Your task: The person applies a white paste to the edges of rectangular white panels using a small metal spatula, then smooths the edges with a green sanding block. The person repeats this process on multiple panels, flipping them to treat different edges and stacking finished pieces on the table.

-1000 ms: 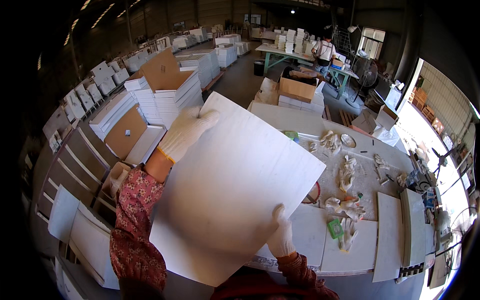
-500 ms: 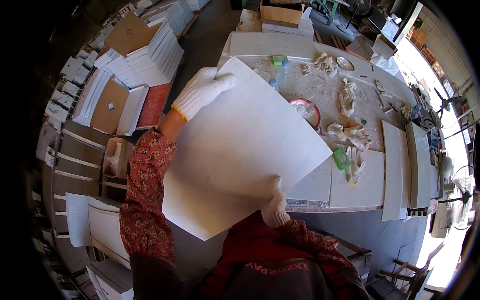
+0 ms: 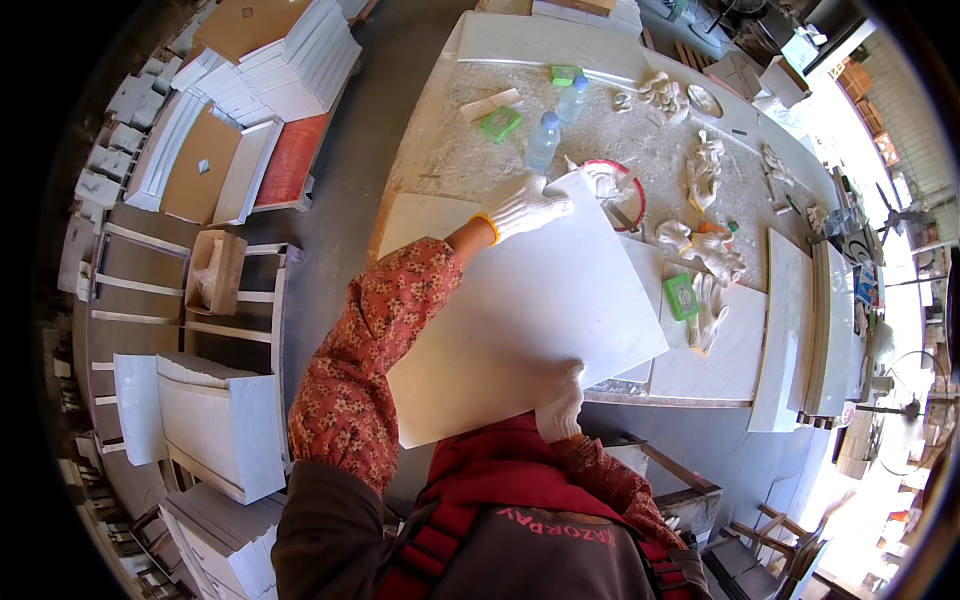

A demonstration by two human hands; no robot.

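A large white tile (image 3: 520,300) with faint grey marbling is held at a slant over the near edge of the workbench (image 3: 425,165). My left hand (image 3: 525,207), in a white knitted glove, grips its far edge, the thumb lying over the upper face. The gloved right hand (image 3: 560,408) clasps the near edge, thumb on top and the other fingers hidden beneath. Just beyond the tile's far corner sits a red-rimmed bowl (image 3: 642,200) of white paste with a flat tool in it. Other pale tiles (image 3: 720,340) lie on the bench under and beside the held one.
Clear plastic bottles (image 3: 542,145) and green boxes (image 3: 500,123) stand or lie on the dusty bench. Loose white gloves (image 3: 703,172) are scattered to the right, near upright slabs (image 3: 782,330). Left of me are a slatted rack (image 3: 235,330) and stacked white tiles (image 3: 290,75).
The tile has moved right and over the bench, with my left hand carrying its far edge. Bottles and a green box behind it now show more fully. Both hands keep their grip.
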